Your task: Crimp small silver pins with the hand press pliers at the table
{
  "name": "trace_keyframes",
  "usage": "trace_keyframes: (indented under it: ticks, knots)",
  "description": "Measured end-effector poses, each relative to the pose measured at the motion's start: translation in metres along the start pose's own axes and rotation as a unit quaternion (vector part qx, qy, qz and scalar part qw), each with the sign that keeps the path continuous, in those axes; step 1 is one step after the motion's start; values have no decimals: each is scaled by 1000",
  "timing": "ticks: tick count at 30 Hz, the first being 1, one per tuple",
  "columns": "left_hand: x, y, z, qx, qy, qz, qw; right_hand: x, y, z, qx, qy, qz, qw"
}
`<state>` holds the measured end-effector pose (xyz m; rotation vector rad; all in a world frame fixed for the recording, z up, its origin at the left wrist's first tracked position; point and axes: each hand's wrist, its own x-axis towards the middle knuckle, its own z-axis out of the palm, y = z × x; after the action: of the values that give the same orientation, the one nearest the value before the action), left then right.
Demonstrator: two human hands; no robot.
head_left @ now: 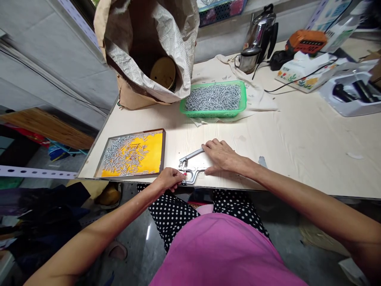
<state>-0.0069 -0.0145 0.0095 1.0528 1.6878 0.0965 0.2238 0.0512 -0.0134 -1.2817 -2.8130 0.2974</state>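
Note:
Lying on the table near its front edge is a silver hand plier [194,174] with a C-shaped jaw, a spring and two long handles. My right hand [222,157] grips the spread handles from the right side. At the jaw, my left hand [172,178] pinches with thumb and fingertips. What sits between those fingers is too small to make out; a bit of red shows beside them in the jaw. Left of my left hand lies a shallow tray [163,149] with a yellow bottom, strewn with small metal pins [119,155].
Behind the plier stands a green basket [212,114] heaped with similar metal pins. A large paper sack [143,95] with a white lining stands open at the back left. Farther right are a steel kettle [260,29], a metal mug [248,60], a tissue box [309,75] and a white tray [339,109].

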Motion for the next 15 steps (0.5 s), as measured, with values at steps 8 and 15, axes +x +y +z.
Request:
trace_keyframes:
  ticks: [8, 15]
  knots:
    - [-1, -1, 2, 9, 15, -5, 1000, -11, -2, -1, 7, 1, 25, 1000]
    - [5, -7, 1, 8, 11, -8, 1000, -10, -9, -8, -20, -10, 19, 1000]
